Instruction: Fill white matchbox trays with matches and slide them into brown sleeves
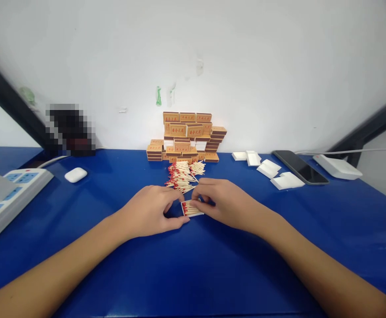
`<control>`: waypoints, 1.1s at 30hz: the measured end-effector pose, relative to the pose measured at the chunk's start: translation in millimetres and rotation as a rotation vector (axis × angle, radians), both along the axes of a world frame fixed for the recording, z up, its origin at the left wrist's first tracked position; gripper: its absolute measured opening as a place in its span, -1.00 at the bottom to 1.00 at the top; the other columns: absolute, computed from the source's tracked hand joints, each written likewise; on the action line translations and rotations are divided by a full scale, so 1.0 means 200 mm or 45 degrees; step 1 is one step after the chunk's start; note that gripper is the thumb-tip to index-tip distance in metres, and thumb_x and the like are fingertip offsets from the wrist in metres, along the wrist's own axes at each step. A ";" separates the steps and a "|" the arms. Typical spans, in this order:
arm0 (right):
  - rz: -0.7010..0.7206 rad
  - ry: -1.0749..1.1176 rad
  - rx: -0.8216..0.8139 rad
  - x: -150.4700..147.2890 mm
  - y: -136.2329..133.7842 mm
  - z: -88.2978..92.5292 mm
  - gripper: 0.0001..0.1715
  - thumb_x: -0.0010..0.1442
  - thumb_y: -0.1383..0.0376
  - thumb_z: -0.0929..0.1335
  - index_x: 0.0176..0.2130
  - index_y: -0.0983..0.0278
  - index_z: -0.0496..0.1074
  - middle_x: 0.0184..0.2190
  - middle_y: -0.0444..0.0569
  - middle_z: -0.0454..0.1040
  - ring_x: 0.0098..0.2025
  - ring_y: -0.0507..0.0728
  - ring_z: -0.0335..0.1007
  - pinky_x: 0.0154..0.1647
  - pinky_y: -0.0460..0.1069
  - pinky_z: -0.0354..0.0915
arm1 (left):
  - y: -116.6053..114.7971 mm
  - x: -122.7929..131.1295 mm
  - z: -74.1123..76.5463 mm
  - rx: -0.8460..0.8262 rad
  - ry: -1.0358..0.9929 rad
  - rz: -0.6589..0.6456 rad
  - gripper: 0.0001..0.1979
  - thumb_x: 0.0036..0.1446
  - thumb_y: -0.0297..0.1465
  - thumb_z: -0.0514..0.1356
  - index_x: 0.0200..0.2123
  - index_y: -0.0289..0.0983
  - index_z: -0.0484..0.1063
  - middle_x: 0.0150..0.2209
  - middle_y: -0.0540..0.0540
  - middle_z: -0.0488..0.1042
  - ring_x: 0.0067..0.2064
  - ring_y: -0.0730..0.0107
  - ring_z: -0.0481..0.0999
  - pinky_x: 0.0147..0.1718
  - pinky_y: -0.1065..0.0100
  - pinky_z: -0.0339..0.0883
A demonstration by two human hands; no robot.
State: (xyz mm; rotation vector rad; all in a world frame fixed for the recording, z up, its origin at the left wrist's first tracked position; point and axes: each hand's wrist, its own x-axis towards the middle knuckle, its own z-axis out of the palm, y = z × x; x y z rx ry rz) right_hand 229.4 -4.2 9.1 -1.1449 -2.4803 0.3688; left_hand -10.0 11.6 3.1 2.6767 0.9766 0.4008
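A small white matchbox tray (196, 213) lies on the blue table, with red-headed matches (189, 208) in it. My left hand (153, 210) grips the tray's left end between thumb and index finger. From the right, my right hand (224, 201) has its fingers pinched over the tray's matches; whether a match is between the fingertips is too small to tell. Just behind the hands is a loose pile of matches (180, 176), heads mostly to the left. Beyond the pile, orange matchboxes (182, 143) are stacked against the wall.
Several white trays (268, 168) lie at the right, beside a black phone (300, 167) and a white device (337, 167) with a cable. A white earphone case (76, 175) and a power strip (17, 194) are at the left of the blue table (186, 274).
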 end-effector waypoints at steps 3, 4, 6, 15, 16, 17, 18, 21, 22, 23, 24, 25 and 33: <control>-0.048 0.119 -0.004 0.01 0.03 -0.01 -0.87 0.32 0.38 0.40 -0.32 0.24 0.51 -0.46 -0.17 0.35 -0.41 0.03 0.24 -0.36 -0.05 0.12 | -0.01 0.00 0.00 -0.013 -0.011 -0.005 -0.71 0.19 -0.15 0.33 -0.14 -0.22 0.57 -0.51 0.09 0.39 -0.50 0.44 0.38 -0.47 0.37 0.14; -0.065 0.155 0.013 0.01 0.04 -0.01 -0.88 0.33 0.38 0.39 -0.29 0.25 0.51 -0.47 -0.18 0.33 -0.41 0.03 0.23 -0.35 -0.05 0.12 | -0.01 0.01 0.01 -0.019 -0.015 -0.014 -0.72 0.19 -0.16 0.33 -0.14 -0.22 0.57 -0.51 0.09 0.40 -0.49 0.44 0.38 -0.46 0.37 0.15; -0.086 0.202 0.068 0.02 0.07 -0.04 -0.93 0.35 0.36 0.39 -0.22 0.25 0.52 -0.44 -0.17 0.33 -0.39 0.03 0.23 -0.34 -0.05 0.13 | -0.03 0.01 0.01 -0.033 -0.018 -0.037 -0.73 0.18 -0.17 0.33 -0.15 -0.21 0.58 -0.50 0.08 0.41 -0.49 0.45 0.38 -0.46 0.37 0.16; -0.098 0.098 -0.034 0.01 0.13 -0.09 -0.86 0.38 0.34 0.42 -0.27 0.28 0.45 -0.29 -0.09 0.40 -0.32 0.03 0.27 -0.29 -0.06 0.15 | -0.07 0.03 0.05 -0.083 0.018 -0.088 -0.76 0.17 -0.18 0.32 -0.20 -0.21 0.57 -0.49 0.08 0.42 -0.49 0.44 0.36 -0.45 0.35 0.13; -0.113 0.080 -0.047 0.02 0.13 -0.09 -0.86 0.38 0.33 0.42 -0.27 0.29 0.45 -0.31 -0.10 0.40 -0.33 0.04 0.27 -0.29 -0.06 0.15 | -0.06 0.03 0.05 -0.086 0.021 -0.086 -0.76 0.18 -0.18 0.32 -0.20 -0.21 0.57 -0.48 0.08 0.43 -0.49 0.44 0.37 -0.45 0.35 0.13; -0.125 0.060 -0.060 0.02 0.13 -0.08 -0.85 0.38 0.32 0.43 -0.28 0.28 0.44 -0.32 -0.10 0.40 -0.33 0.04 0.26 -0.30 -0.06 0.15 | -0.06 0.03 0.05 -0.088 0.025 -0.083 -0.76 0.18 -0.18 0.32 -0.19 -0.21 0.57 -0.48 0.08 0.43 -0.48 0.44 0.37 -0.44 0.35 0.13; -0.134 0.039 -0.074 0.03 0.13 -0.08 -0.84 0.39 0.31 0.42 -0.27 0.28 0.45 -0.32 -0.10 0.40 -0.33 0.05 0.26 -0.29 -0.05 0.15 | -0.06 0.03 0.05 -0.091 0.029 -0.075 -0.75 0.18 -0.18 0.32 -0.18 -0.21 0.56 -0.48 0.08 0.43 -0.48 0.43 0.37 -0.44 0.35 0.14; -0.153 -0.030 -0.094 0.06 0.13 -0.06 -0.84 0.41 0.31 0.40 -0.27 0.28 0.44 -0.30 -0.08 0.41 -0.31 0.06 0.29 -0.28 -0.05 0.16 | -0.05 0.02 0.04 -0.100 0.039 -0.035 -0.75 0.19 -0.18 0.32 -0.16 -0.21 0.57 -0.49 0.09 0.42 -0.48 0.43 0.37 -0.43 0.35 0.14; -0.168 -0.056 -0.096 0.06 0.13 -0.05 -0.85 0.41 0.33 0.39 -0.27 0.28 0.43 -0.29 -0.07 0.41 -0.30 0.07 0.30 -0.27 -0.04 0.17 | -0.04 0.02 0.04 -0.100 0.041 -0.022 -0.74 0.19 -0.17 0.31 -0.16 -0.21 0.57 -0.49 0.09 0.42 -0.48 0.43 0.37 -0.43 0.36 0.13; -0.184 -0.079 -0.098 0.07 0.13 -0.05 -0.86 0.41 0.34 0.38 -0.26 0.28 0.43 -0.29 -0.07 0.42 -0.30 0.08 0.30 -0.27 -0.04 0.17 | -0.04 0.02 0.04 -0.096 0.040 -0.007 -0.73 0.20 -0.16 0.31 -0.15 -0.20 0.57 -0.49 0.08 0.42 -0.48 0.43 0.37 -0.43 0.36 0.13; -0.200 -0.094 -0.100 0.08 0.13 -0.04 -0.86 0.42 0.34 0.38 -0.25 0.28 0.43 -0.28 -0.06 0.42 -0.29 0.08 0.31 -0.27 -0.03 0.17 | -0.04 0.02 0.03 -0.092 0.039 0.006 -0.72 0.21 -0.15 0.31 -0.14 -0.20 0.57 -0.49 0.08 0.42 -0.49 0.43 0.37 -0.43 0.36 0.13; -0.214 -0.097 -0.103 0.08 0.12 -0.03 -0.86 0.42 0.33 0.37 -0.25 0.28 0.43 -0.28 -0.05 0.42 -0.30 0.09 0.31 -0.27 -0.03 0.17 | -0.03 0.02 0.03 -0.084 0.038 0.018 -0.72 0.21 -0.14 0.30 -0.13 -0.20 0.58 -0.49 0.08 0.42 -0.48 0.43 0.37 -0.43 0.36 0.12; -0.134 0.038 -0.205 0.10 0.04 0.07 -0.77 0.44 0.19 0.36 -0.27 0.23 0.45 -0.34 -0.12 0.42 -0.34 0.07 0.29 -0.34 -0.04 0.16 | -0.02 0.01 0.01 -0.050 0.011 0.112 -0.71 0.20 -0.13 0.33 -0.13 -0.20 0.57 -0.52 0.09 0.40 -0.49 0.42 0.36 -0.46 0.37 0.06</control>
